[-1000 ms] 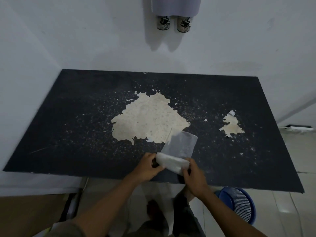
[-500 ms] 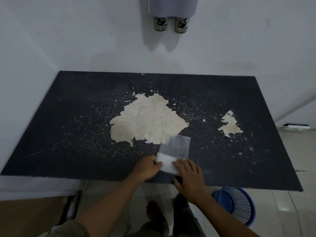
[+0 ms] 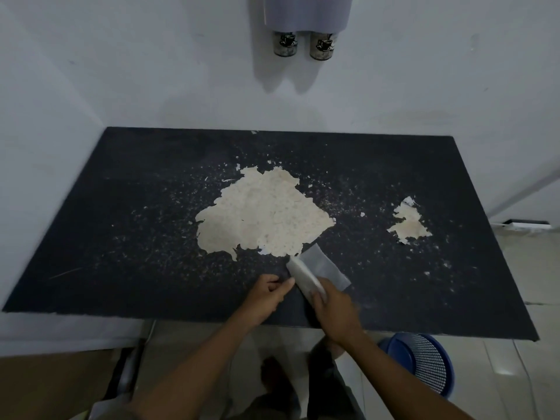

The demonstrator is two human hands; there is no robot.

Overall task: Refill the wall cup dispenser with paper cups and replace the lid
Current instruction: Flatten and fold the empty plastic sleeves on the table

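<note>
The translucent wall cup dispenser (image 3: 306,10) hangs at the top of the view, cut off by the frame. Two printed paper cups (image 3: 285,43) (image 3: 321,47) stick out of its bottom. Near the front edge of the black table (image 3: 121,207), my right hand (image 3: 333,310) grips the near end of a flat white and translucent piece that looks like the lid (image 3: 315,268), which lies slanted on the table. My left hand (image 3: 268,294) is just left of it with its fingers curled, and its thumb tip reaches the lid's edge.
The tabletop has a large pale worn patch (image 3: 260,216) and a smaller one (image 3: 407,222) on the right. A blue mesh basket (image 3: 424,365) stands on the floor at the lower right. White walls close off the back and left.
The lid has turned from lying crosswise to slanting away from me. My right hand shifted from lying on top of it to gripping its near end. My left hand came off its left end.
</note>
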